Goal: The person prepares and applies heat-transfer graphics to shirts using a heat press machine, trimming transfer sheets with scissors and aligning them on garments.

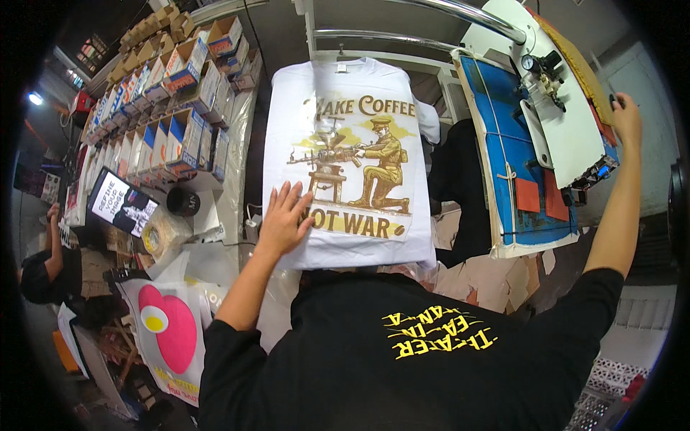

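Observation:
A white T-shirt (287, 90) lies spread in front of me, collar toward the far side. On its chest is a clear film (384, 154) with a brown and yellow print of a kneeling uniformed figure and lettering. My left hand (282, 224) rests flat on the shirt and the film's lower left edge, fingers stretched. My right arm reaches far out to the right. There my right hand (628, 123) is closed round a small black handle (613, 101) at the edge of a white machine plate (564, 147), which looks like part of a heat press.
A pressure gauge (530, 63) sits on the machine, above a blue screen frame (478, 97). Thick chrome tubes (474, 16) cross the far side. At left stand several small cardboard boxes (188, 68), a tablet (122, 203), tape (152, 237) and a black mug (183, 202). Another person (49, 269) is far left.

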### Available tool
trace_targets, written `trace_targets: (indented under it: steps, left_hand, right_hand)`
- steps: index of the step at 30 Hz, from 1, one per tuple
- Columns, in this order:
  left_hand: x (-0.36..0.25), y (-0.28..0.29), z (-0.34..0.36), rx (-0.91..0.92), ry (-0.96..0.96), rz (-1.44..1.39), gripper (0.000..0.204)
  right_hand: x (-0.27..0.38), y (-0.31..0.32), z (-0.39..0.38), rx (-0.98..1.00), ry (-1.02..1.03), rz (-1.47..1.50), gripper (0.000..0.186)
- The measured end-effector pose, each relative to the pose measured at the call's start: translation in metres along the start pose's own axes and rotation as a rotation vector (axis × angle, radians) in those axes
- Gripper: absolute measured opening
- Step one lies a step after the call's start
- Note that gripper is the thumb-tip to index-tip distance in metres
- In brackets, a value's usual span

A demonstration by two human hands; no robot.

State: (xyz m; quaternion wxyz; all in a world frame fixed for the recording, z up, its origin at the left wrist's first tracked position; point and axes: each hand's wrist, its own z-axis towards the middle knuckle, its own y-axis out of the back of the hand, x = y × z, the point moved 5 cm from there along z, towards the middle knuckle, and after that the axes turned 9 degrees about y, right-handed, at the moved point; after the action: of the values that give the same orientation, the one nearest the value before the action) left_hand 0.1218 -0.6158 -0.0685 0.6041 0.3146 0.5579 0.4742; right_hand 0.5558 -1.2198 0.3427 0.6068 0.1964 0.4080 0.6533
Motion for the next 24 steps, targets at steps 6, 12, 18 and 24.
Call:
trace_targets:
  steps: [6,12,18,24]
  left_hand:
    - [-0.029,-0.012,-0.007,-0.079,0.154,0.014,0.057]
    - [-0.001,-0.002,-0.021,-0.205,0.237,-0.177,0.047]
    - [0.025,0.027,-0.023,-0.18,0.162,-0.131,0.028]
    - [0.028,0.015,-0.035,-0.18,0.167,-0.276,0.028]
  right_hand:
    - [-0.049,-0.04,-0.011,0.272,-0.145,-0.118,0.031]
    - [0.198,0.011,-0.107,-0.321,0.152,0.237,0.022]
    - [0.441,-0.081,-0.359,0.259,0.46,0.773,0.047]
    - [0.451,-0.084,-0.402,0.375,0.43,0.654,0.058]
